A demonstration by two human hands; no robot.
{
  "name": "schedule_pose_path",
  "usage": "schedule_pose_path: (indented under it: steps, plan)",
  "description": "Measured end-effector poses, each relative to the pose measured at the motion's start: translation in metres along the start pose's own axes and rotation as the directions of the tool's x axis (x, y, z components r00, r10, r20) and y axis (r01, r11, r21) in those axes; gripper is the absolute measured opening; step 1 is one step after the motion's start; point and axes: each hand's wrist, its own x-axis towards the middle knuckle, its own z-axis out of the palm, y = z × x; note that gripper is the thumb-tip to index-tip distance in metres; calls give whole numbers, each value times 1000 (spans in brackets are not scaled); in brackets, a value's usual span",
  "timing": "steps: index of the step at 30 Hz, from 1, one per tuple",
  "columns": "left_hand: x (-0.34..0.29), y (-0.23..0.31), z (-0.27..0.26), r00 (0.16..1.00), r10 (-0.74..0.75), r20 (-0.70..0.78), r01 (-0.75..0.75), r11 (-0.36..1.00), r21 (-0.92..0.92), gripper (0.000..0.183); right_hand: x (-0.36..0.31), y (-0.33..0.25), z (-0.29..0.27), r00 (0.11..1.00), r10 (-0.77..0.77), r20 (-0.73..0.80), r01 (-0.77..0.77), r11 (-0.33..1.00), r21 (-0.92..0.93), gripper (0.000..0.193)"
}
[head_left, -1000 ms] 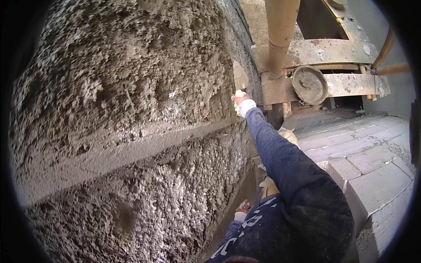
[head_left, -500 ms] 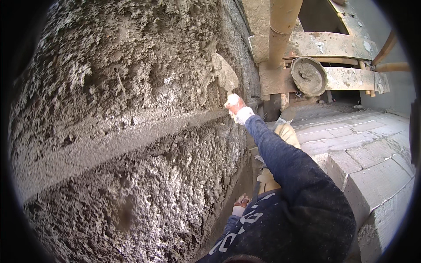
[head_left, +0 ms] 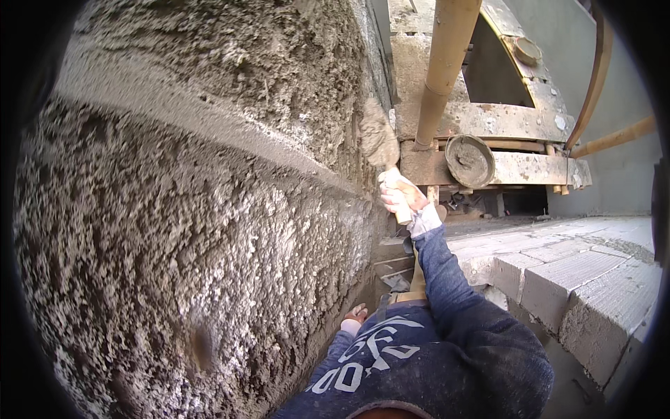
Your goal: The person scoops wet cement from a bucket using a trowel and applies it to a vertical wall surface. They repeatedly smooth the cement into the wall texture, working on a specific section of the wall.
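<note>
My right hand (head_left: 401, 193) is closed around the pale handle of a trowel (head_left: 379, 136). The trowel's blade points away from me and looks coated with grey mortar, a little smeared by motion. It is beside the far end of the rough mortar-covered wall (head_left: 244, 279); whether it touches the wall I cannot tell. Low down by the wall's base, close to my body, my left hand (head_left: 356, 313) shows small, with its fingers loosely apart and no object visible in it.
A smooth raised mortar band (head_left: 188, 105) crosses the wall. Beyond my right hand, a round pan of mortar (head_left: 470, 161) rests on scaffold planks (head_left: 537, 169), next to a thick upright pole (head_left: 441, 77). Pale blocks (head_left: 565, 276) form a ledge on the right. Another small round container (head_left: 527, 51) stands farther off.
My view has shifted, so the mortar band and the pan appear elsewhere. My right hand has drawn the trowel away from the wall face toward the scaffold side. The left hand's fingers look looser.
</note>
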Motion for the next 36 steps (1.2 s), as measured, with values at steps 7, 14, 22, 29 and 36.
schedule_pose_path:
  steps: [7,14,22,29,36]
  plan:
    - [22,-17,13,992,120,-49,-117,991,58,47,27,20,50,245,-819,-519,113,556,-824,29]
    - [37,27,28,975,222,13,-221,963,154,46,121,57,92,687,-695,-210,-60,234,-970,25]
    - [98,64,78,971,233,-50,-225,966,130,47,-17,22,7,585,-726,-360,-378,148,-914,46]
    - [182,129,145,992,114,-58,-77,895,439,60,-183,-131,-137,283,-570,-771,-947,-295,-130,44]
    - [336,222,222,957,280,80,-279,805,524,60,-130,-334,-207,299,-578,-759,-839,-539,80,33]
